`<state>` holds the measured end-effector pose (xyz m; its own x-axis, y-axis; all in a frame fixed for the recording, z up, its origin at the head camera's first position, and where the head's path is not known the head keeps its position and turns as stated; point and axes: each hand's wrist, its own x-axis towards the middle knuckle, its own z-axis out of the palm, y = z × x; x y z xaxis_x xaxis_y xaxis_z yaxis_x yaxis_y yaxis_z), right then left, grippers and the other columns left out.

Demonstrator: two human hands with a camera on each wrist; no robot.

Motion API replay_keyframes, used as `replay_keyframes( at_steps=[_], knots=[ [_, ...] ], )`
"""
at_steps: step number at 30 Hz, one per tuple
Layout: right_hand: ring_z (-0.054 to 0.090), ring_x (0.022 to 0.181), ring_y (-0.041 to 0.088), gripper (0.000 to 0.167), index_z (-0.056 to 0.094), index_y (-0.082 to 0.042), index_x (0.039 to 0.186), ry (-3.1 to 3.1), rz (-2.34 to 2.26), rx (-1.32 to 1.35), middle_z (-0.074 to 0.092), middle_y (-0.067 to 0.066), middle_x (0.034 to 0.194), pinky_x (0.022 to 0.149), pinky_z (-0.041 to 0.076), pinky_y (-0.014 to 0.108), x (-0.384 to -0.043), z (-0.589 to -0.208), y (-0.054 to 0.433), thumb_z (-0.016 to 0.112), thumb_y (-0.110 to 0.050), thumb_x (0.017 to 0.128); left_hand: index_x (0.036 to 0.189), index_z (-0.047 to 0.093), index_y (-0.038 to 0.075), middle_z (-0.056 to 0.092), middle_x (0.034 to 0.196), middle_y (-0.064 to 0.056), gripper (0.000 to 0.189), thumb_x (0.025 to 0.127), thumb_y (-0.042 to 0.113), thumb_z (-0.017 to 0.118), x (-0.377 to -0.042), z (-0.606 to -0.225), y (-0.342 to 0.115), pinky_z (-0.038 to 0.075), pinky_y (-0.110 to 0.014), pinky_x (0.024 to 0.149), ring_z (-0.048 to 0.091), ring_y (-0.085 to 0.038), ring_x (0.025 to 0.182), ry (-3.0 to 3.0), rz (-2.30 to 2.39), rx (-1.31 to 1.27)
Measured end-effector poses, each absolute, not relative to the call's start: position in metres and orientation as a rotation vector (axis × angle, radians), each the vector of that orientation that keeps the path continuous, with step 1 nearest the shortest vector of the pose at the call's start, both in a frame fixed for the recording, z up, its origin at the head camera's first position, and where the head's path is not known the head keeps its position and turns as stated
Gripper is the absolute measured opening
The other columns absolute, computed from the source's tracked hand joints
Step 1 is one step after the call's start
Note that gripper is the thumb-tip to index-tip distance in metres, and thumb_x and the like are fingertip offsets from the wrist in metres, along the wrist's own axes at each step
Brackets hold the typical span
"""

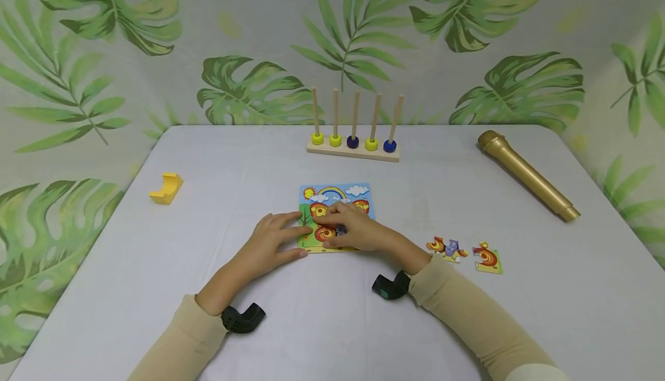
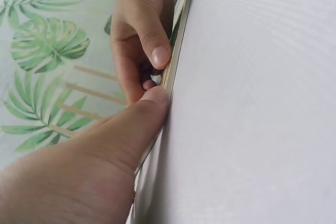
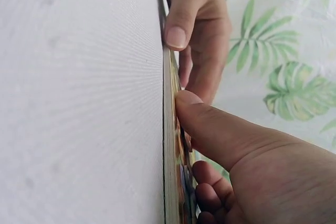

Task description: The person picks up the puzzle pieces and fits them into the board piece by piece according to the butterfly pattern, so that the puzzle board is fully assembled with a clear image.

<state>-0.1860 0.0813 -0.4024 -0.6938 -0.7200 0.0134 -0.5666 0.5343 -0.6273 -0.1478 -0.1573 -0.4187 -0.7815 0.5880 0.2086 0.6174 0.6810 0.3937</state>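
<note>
A colourful jigsaw puzzle (image 1: 337,191) with a sun, a rainbow and clouds lies flat on the table. My left hand (image 1: 267,242) rests along its left side, fingers spread, with the thumb at the lower left corner. On the puzzle's lower left part, my right hand (image 1: 355,228) holds a puzzle piece (image 1: 323,234) with a red spiral between thumb and index finger. In the right wrist view the right thumb (image 3: 202,121) sits on the puzzle's near edge, its other fingers curled. The palm hides part of the picture.
Two loose puzzle pieces, one with purple (image 1: 451,250) and one with a red curve (image 1: 488,258), lie to the right. A peg stand (image 1: 353,151) with beads is at the back. A gold microphone (image 1: 527,174) lies at right, a yellow block (image 1: 167,189) at left.
</note>
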Motion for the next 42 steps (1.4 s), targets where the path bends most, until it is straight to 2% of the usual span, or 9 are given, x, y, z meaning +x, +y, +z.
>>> replay_keyframes(
  at_steps=[7, 14, 21, 25, 32, 38, 42],
  knots=[
    [0.039, 0.11, 0.017, 0.053, 0.053, -0.016, 0.127, 2.527, -0.905, -1.064, 0.046, 0.002, 0.12, 0.092, 0.033, 0.04, -0.186, -0.402, 0.08, 0.068, -0.032, 0.08, 0.123, 0.057, 0.026, 0.038, 0.136, -0.012, 0.043, 0.083, 0.04, 0.061, -0.149, -0.42, -0.158, 0.016, -0.056, 0.099, 0.031, -0.03, 0.123, -2.807, -0.693, -1.05],
    [0.039, 0.112, 0.018, 0.054, 0.05, -0.017, 0.13, 2.535, -0.882, -1.068, 0.045, 0.002, 0.121, 0.092, 0.033, 0.04, -0.188, -0.404, 0.08, 0.065, -0.035, 0.082, 0.126, 0.054, 0.029, 0.033, 0.138, -0.014, 0.041, 0.086, 0.04, 0.057, -0.147, -0.42, -0.159, 0.013, -0.056, 0.1, 0.027, -0.029, 0.127, -2.83, -0.66, -1.07],
    [0.045, 0.1, 0.014, 0.038, 0.054, -0.011, 0.124, 2.512, -0.977, -1.061, 0.048, 0.003, 0.115, 0.079, 0.041, 0.028, -0.194, -0.405, 0.083, 0.061, -0.014, 0.086, 0.125, 0.055, 0.03, 0.033, 0.139, -0.013, 0.039, 0.087, 0.039, 0.056, -0.147, -0.418, -0.159, 0.011, -0.055, 0.101, 0.026, -0.025, 0.128, -2.842, -0.643, -1.074],
    [0.045, 0.096, 0.014, 0.034, 0.057, -0.011, 0.121, 2.523, -0.99, -1.094, 0.049, 0.002, 0.112, 0.076, 0.041, 0.028, -0.196, -0.406, 0.082, 0.06, -0.015, 0.087, 0.125, 0.055, 0.03, 0.033, 0.139, -0.013, 0.038, 0.088, 0.039, 0.055, -0.146, -0.418, -0.159, 0.011, -0.056, 0.101, 0.025, -0.025, 0.129, -2.852, -0.635, -1.071],
    [0.045, 0.103, 0.014, 0.035, 0.061, -0.014, 0.116, 2.513, -1.029, -1.068, 0.051, -0.001, 0.11, 0.084, 0.039, 0.031, -0.197, -0.407, 0.08, 0.066, -0.023, 0.083, 0.131, 0.049, 0.03, 0.03, 0.14, -0.014, 0.044, 0.088, 0.04, 0.053, -0.145, -0.419, -0.158, 0.008, -0.055, 0.102, 0.023, -0.028, 0.129, -2.868, -0.661, -1.066],
    [0.047, 0.093, 0.013, 0.033, 0.062, -0.014, 0.114, 2.564, -0.999, -1.096, 0.053, 0.0, 0.108, 0.073, 0.041, 0.028, -0.196, -0.408, 0.076, 0.065, -0.025, 0.083, 0.133, 0.047, 0.025, 0.03, 0.141, -0.012, 0.048, 0.088, 0.04, 0.055, -0.146, -0.419, -0.158, 0.006, -0.053, 0.103, 0.024, -0.028, 0.128, -2.888, -0.681, -1.036],
    [0.048, 0.089, 0.011, 0.027, 0.065, -0.013, 0.108, 2.592, -1.003, -1.09, 0.055, -0.001, 0.103, 0.072, 0.042, 0.027, -0.195, -0.406, 0.075, 0.065, -0.023, 0.083, 0.132, 0.047, 0.022, 0.03, 0.14, -0.011, 0.05, 0.087, 0.04, 0.056, -0.146, -0.419, -0.157, 0.007, -0.053, 0.103, 0.026, -0.028, 0.127, -2.875, -0.677, -1.029]
  ],
)
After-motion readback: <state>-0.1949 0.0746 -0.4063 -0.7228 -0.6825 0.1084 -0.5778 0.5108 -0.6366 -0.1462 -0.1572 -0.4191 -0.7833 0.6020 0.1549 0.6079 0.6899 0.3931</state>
